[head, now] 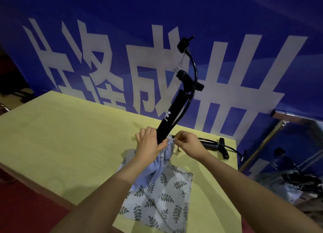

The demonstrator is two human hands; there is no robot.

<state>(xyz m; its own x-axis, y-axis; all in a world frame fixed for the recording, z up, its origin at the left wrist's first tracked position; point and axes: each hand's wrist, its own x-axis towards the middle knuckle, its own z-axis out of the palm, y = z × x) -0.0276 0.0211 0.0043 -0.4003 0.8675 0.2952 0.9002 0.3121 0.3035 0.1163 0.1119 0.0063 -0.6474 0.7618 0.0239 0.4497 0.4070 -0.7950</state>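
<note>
A black hand pump [172, 110] stands tilted out of a pale leaf-print drawstring bag [162, 194] on the yellow table [70, 136]; its T-handle and hose rise toward the upper right. My left hand [150, 143] grips the gathered bag mouth around the pump's barrel. My right hand [188, 142] pinches the drawstring right beside the bag's mouth. The pump's lower end is hidden inside the bag.
A second black pump [218, 147] lies flat near the table's far right edge. Behind the table hangs a blue banner [227, 31] with large white characters. Metal frame bars [265, 142] and dark clutter stand to the right; the floor at left is red.
</note>
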